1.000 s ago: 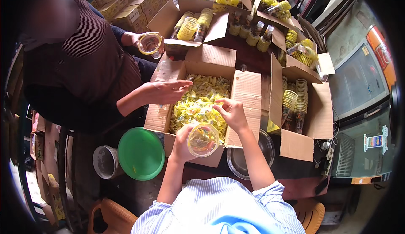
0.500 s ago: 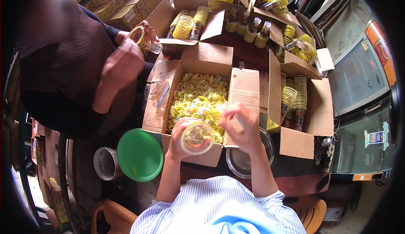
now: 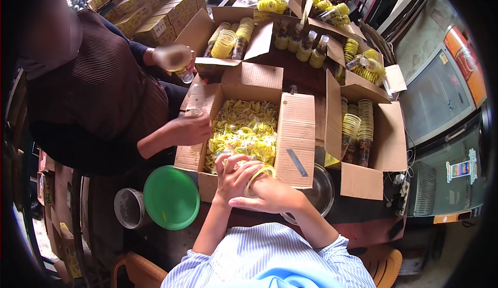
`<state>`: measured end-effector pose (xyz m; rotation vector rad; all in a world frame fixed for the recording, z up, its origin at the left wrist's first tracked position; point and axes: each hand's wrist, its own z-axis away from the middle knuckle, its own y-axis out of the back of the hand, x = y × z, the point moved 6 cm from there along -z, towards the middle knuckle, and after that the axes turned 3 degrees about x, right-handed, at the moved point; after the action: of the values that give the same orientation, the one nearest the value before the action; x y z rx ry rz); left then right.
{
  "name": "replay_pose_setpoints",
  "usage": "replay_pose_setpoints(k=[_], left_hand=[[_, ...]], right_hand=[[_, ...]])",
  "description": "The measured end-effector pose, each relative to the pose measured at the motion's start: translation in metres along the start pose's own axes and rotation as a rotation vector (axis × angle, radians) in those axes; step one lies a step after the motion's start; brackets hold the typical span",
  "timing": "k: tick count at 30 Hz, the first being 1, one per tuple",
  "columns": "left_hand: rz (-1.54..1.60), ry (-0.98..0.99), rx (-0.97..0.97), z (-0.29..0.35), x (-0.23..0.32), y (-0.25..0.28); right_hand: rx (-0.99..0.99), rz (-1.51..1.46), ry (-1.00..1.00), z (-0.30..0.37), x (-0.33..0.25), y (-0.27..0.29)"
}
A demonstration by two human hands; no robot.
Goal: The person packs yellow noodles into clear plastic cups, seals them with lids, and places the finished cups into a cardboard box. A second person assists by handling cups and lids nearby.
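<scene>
Both of my hands meet over the near edge of an open cardboard box [image 3: 303,111]. Small yellow-and-clear wrapped pieces [image 3: 244,127] fill the box. My left hand [image 3: 231,178] is closed around a clear plastic cup [image 3: 258,175] with a yellow rim. From the other side my right hand [image 3: 267,193] presses against the cup, its fingers overlapping the left ones. Between them the hands hide most of the cup, so its contents do not show. A flat grey ruler-like strip [image 3: 296,162] lies on the box's right flap, near my right hand.
A co-worker's hand [image 3: 193,129] reaches over the box's left flap. Beside the box are a green round lid [image 3: 171,197], a pale bucket [image 3: 129,208] and a round clear container [image 3: 322,194]. Another carton [image 3: 391,132] holds stacked cups; cup-filled cartons and bottles [image 3: 306,46] stand beyond.
My right hand has come left onto the cup, which is tilted and mostly covered now. The grey strip shows on the right flap; none shows on the left flap. The co-worker's hand has moved to the box.
</scene>
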<state>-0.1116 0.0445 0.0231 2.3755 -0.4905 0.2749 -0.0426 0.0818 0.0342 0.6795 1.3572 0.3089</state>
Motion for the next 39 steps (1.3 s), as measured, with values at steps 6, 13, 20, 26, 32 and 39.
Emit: replay_pose_setpoints(k=[6,13,20,26,32,39], left_hand=[[-0.015,0.028,-0.035,0.003,-0.001,0.002],[-0.042,0.074,0.012,0.006,-0.011,0.001],[-0.05,0.159,-0.029,0.007,-0.02,-0.004],[-0.1,0.427,-0.029,0.019,-0.043,-0.007],[-0.115,0.701,0.055,0.042,-0.062,0.018],[-0.068,0.719,0.108,0.058,-0.06,0.03]], right_hand=[[-0.129,-0.035,0.063,0.0,-0.006,0.002],[0.169,-0.048,0.206,0.007,-0.003,0.006],[0.34,-0.307,0.032,0.01,0.012,0.016],[0.564,-0.482,0.076,0.005,0.041,0.03],[0.538,0.123,-0.093,-0.01,0.086,0.027],[0.593,0.259,-0.3,-0.005,0.124,0.019]])
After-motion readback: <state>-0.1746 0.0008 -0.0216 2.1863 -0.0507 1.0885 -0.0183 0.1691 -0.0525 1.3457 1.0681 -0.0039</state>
